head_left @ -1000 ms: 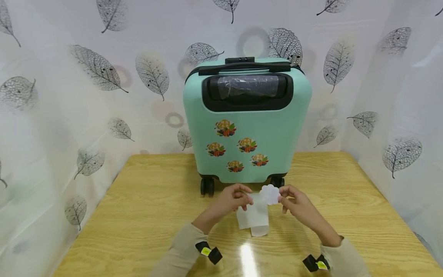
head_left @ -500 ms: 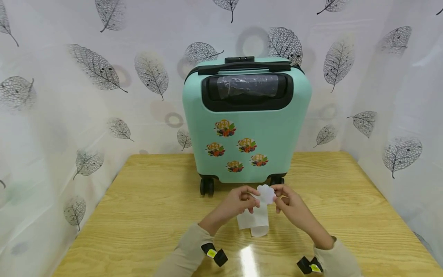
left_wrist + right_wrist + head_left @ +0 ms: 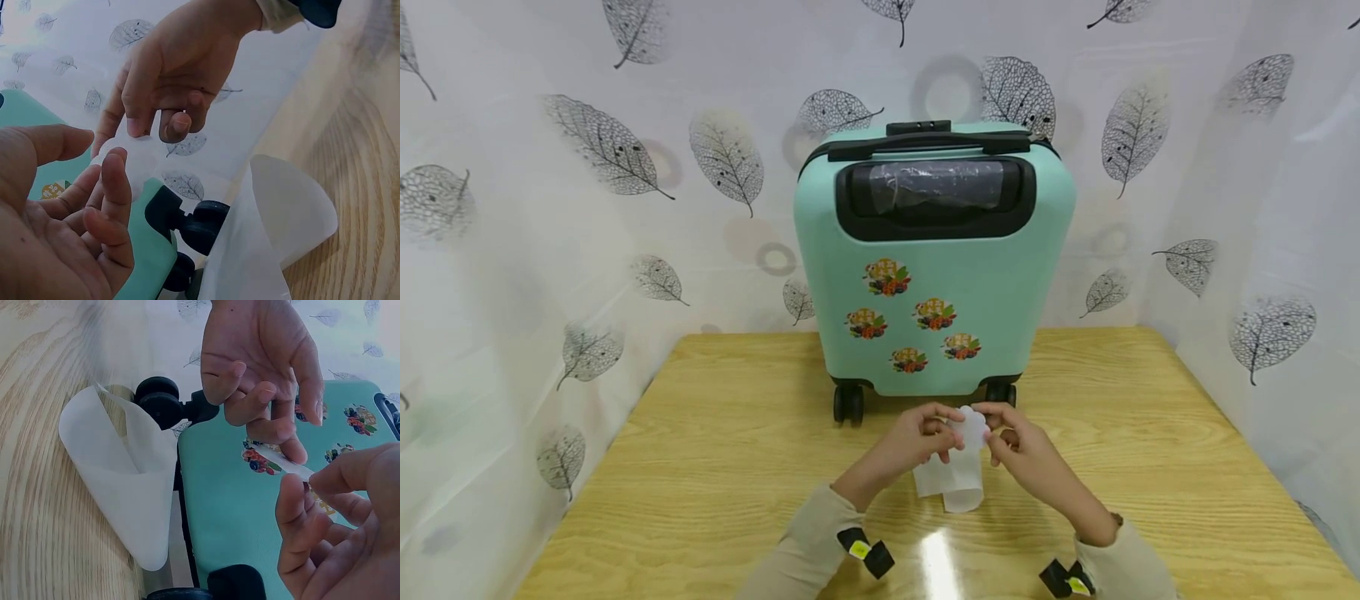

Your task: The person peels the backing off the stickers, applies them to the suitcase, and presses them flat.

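A small white scalloped sticker (image 3: 972, 425) is held over the table, its plain side towards the head camera. My right hand (image 3: 1030, 458) pinches its right edge between thumb and fingers. In the right wrist view the sticker (image 3: 282, 460) appears nearly edge-on. Fingers of my left hand (image 3: 910, 442) meet its other edge, while the left thumb stands apart from it in both wrist views. Beneath the hands lies a curled sheet of white paper (image 3: 951, 478). Behind them stands a mint-green suitcase (image 3: 1000, 292) bearing several fruit-picture stickers (image 3: 935, 314).
The suitcase's black wheels (image 3: 848, 403) rest on the wooden table (image 3: 737, 450), just beyond my hands. A white leaf-patterned curtain (image 3: 722, 275) surrounds the back and sides. Black wrist devices (image 3: 865, 552) are strapped over both sleeves.
My right hand has brought the sticker left and slightly down. My left hand first moved right towards it, then stayed; its fingers now meet the sticker's edge.
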